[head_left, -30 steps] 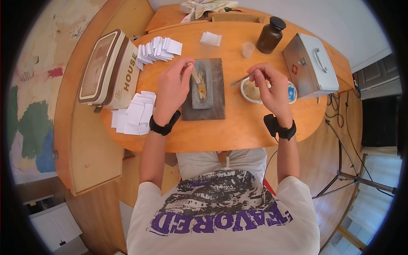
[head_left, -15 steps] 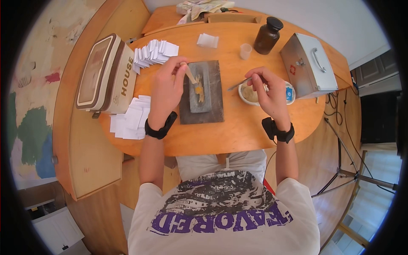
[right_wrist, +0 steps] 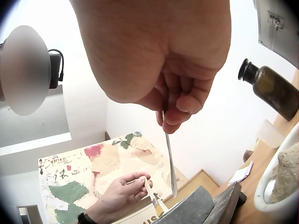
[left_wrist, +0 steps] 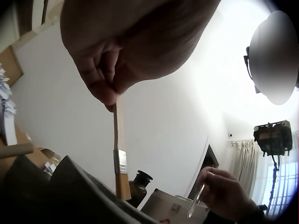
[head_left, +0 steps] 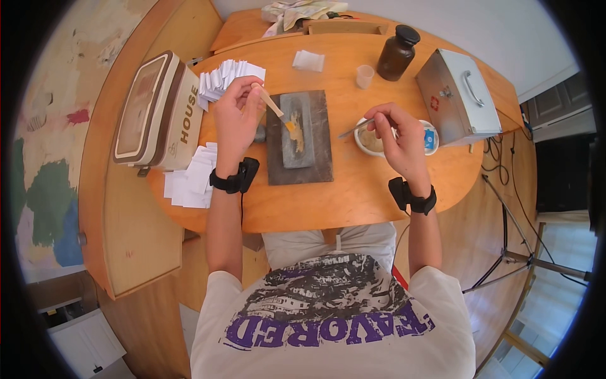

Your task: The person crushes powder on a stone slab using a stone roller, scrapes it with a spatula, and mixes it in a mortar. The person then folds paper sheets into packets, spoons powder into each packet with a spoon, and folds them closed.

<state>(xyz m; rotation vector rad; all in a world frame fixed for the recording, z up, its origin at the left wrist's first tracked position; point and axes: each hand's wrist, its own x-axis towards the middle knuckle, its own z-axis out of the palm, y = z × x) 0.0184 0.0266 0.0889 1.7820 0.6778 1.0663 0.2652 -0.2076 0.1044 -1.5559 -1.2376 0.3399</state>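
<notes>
The left hand (head_left: 238,117) pinches the wooden handle of a brush (head_left: 270,104) between thumb and fingers, with the bristles slanting down to a brownish strip along the middle of a grey block (head_left: 308,123); whether they touch it I cannot tell. The block lies on a dark slab (head_left: 322,158), left of the middle of the surface (head_left: 341,205) and in from its near edge. The fingers of the right hand (head_left: 402,134) are pressed together on a thin metal tool (head_left: 355,127), whose tip points toward the slab, clear of it. Beneath that hand, toward the right edge, stands a white bowl (right_wrist: 260,195) with a sandy lump (right_wrist: 286,172) and a blue packet (head_left: 430,139) in it.

A silver case (head_left: 457,104) stands at the right edge, with a brown bottle (head_left: 398,58) and a small clear cup (head_left: 364,76) toward the far right corner. A white packet (head_left: 308,60) lies near the far edge. Along the left edge are a box (head_left: 186,117) marked HOUSE and two heaps of white paper slips (head_left: 192,178).
</notes>
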